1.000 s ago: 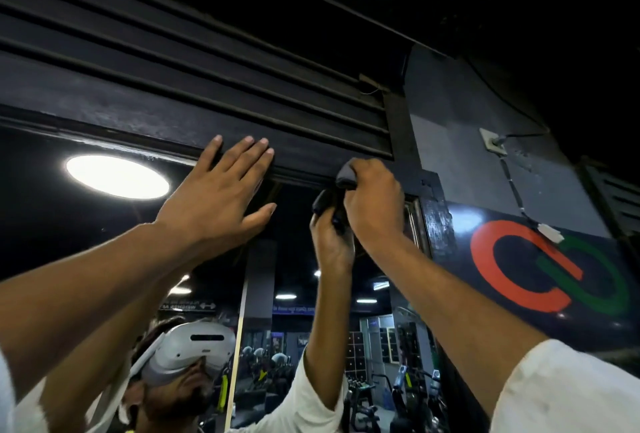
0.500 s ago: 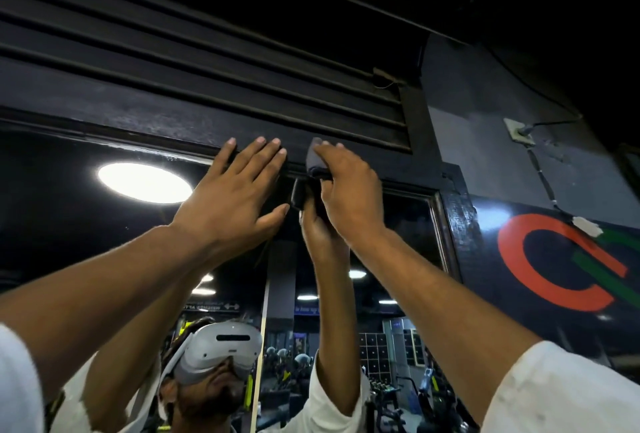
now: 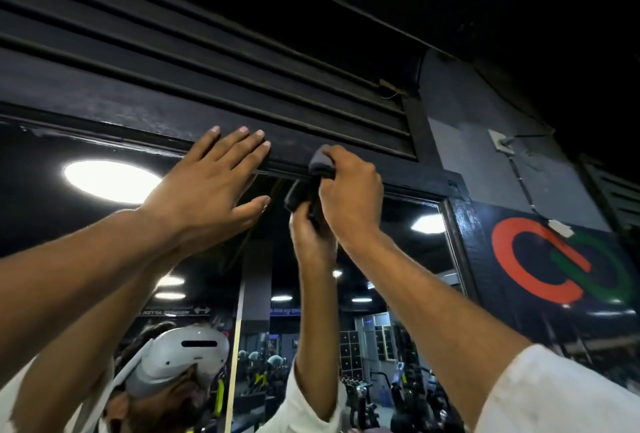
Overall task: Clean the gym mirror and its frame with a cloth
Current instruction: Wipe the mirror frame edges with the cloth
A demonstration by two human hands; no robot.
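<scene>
Left hand: mine, flat, fingers straight and spread, palm over the top edge of the mirror, fingertips on the frame. Right hand: fingers curled round a dark grey cloth, holding it against the frame's top rail, just right of the left hand. Cloth: bunched, part hanging below the fist over the glass. Mirror: reflects both arms, a white headset, a round ceiling light. Beyond: slatted panel above; red-and-green logo on the wall at right.
</scene>
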